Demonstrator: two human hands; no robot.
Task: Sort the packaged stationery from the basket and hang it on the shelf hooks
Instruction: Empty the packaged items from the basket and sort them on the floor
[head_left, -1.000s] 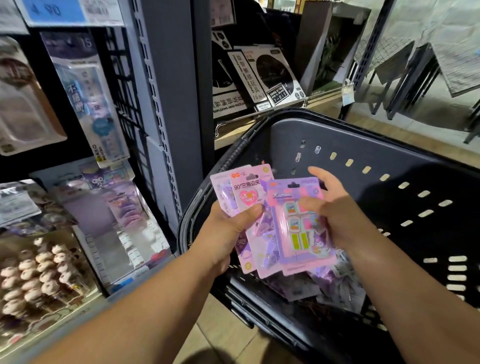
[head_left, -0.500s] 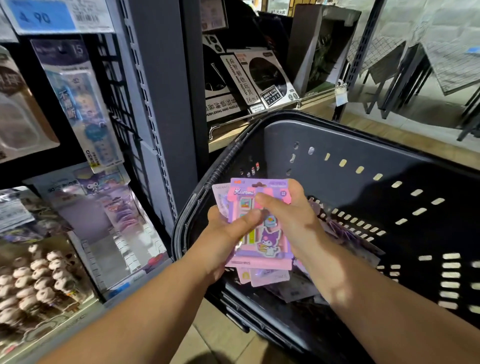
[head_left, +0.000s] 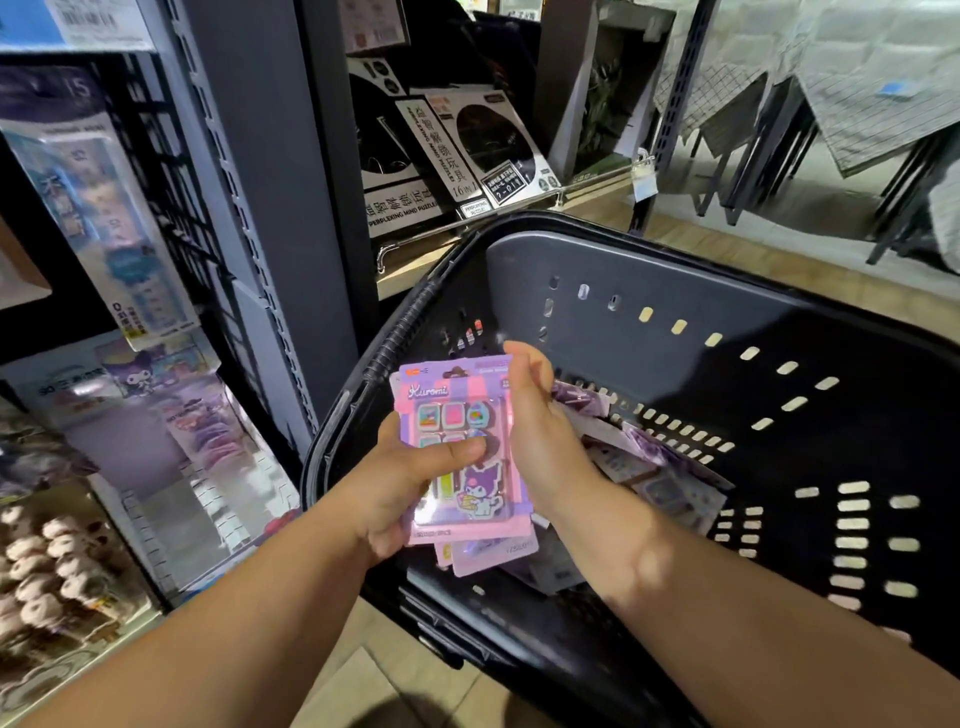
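Observation:
A stack of pink and purple stationery packs (head_left: 467, 499) sits upright over the left side of the black basket (head_left: 675, 312). The top pack shows small erasers and a purple cartoon figure. My left hand (head_left: 410, 483) grips the stack from the left, thumb across its front. My right hand (head_left: 540, 441) holds the stack's right edge, fingers curled over the top corner. More purple packs (head_left: 660, 467) lie loose in the basket's bottom.
At the left, the shelf (head_left: 249, 208) carries hanging packs (head_left: 104, 218) and purple packs (head_left: 156, 410) lower down. Puzzle boxes (head_left: 467, 150) stand on a wooden shelf behind the basket. Wood floor and table legs (head_left: 779, 156) lie at the right.
The fanned packs have been squared into one stack. My right hand has slid from the front of the top pack to the stack's right edge, and the stack now sits higher.

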